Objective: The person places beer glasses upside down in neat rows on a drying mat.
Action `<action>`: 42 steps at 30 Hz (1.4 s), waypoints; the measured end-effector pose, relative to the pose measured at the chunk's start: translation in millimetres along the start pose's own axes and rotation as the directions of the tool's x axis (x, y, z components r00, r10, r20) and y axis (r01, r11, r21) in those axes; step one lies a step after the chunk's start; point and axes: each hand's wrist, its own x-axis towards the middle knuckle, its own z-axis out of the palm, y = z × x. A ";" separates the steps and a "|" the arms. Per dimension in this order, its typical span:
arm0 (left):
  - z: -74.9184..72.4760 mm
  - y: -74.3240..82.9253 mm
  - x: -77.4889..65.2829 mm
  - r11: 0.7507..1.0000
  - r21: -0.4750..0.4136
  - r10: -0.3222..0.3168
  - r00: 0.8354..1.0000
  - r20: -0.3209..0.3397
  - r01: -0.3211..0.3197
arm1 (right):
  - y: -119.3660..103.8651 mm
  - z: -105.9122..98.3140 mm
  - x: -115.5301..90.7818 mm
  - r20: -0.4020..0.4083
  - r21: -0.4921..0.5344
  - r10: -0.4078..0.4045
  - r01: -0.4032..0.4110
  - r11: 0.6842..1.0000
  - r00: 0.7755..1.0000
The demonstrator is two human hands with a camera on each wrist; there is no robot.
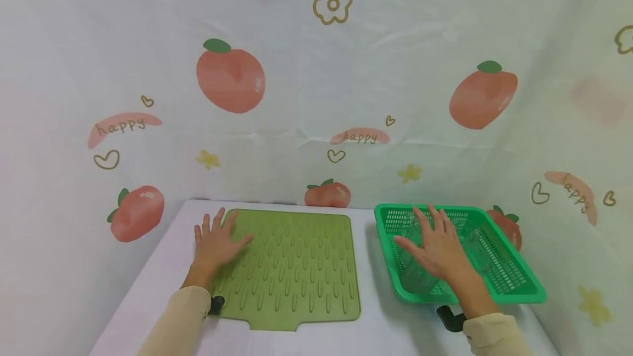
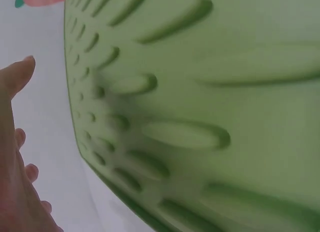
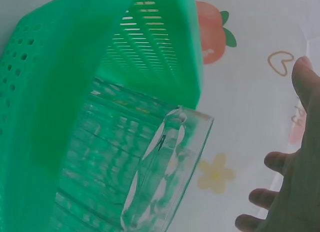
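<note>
My left hand (image 1: pixel 215 245) is held with fingers spread over the left edge of an olive-green ridged mat (image 1: pixel 296 268), holding nothing. In the left wrist view the raised ridges of the mat (image 2: pixel 185 134) fill most of the frame, and the fingers (image 2: pixel 17 79) show at the left. Above a green plastic basket (image 1: pixel 514 296), my right hand (image 1: pixel 437 249) is spread with nothing in its grasp. Clear glasses (image 1: pixel 417 278) lie inside the basket, partly hidden by that hand. In the right wrist view, one glass (image 3: pixel 145 177) shows a thick clear base.
Both the mat and the basket rest on a white tabletop (image 1: pixel 368 290), with a narrow strip between them. A white curtain (image 1: pixel 296 98) printed with fruit and "happy" lettering stands behind and at the sides. A black strap piece (image 1: pixel 450 320) sits by the right wrist.
</note>
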 end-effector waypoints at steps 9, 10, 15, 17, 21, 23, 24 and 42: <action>2.2 -11.9 -6.5 1.000 -0.014 -0.022 0.999 0.031 0.023 | 7.6 0.7 -8.2 0.016 -0.016 0.012 -0.012 1.000 1.000; 2.7 -13.5 -7.4 1.000 -0.010 -0.023 0.999 0.040 0.023 | 8.9 0.9 -9.5 0.016 -0.015 0.016 -0.016 1.000 1.000; 4.5 -23.5 -11.3 0.999 -0.018 -0.025 0.996 0.083 0.027 | 15.9 0.5 -14.4 0.006 -0.008 0.022 -0.022 1.000 1.000; 4.7 -27.4 -12.5 0.999 -0.029 -0.027 0.995 0.097 0.030 | 18.7 0.2 -16.0 0.003 -0.005 0.024 -0.024 1.000 1.000; 6.1 -33.9 -14.2 0.999 -0.040 -0.028 0.992 0.124 0.033 | 22.8 0.6 -19.4 0.006 -0.006 0.033 -0.033 0.999 0.999; 7.5 -36.8 -15.0 0.999 -0.040 -0.030 0.991 0.134 0.036 | 23.7 1.2 -20.7 0.019 0.004 0.044 -0.044 0.999 0.999; 7.9 -38.1 -15.6 0.998 -0.040 -0.033 0.990 0.139 0.039 | 23.7 1.7 -21.2 0.029 0.012 0.049 -0.049 0.999 0.998; 5.7 -38.7 -14.0 0.996 -0.035 -0.069 0.967 0.244 0.079 | 22.8 7.2 -21.2 0.134 0.034 0.067 -0.072 0.997 0.989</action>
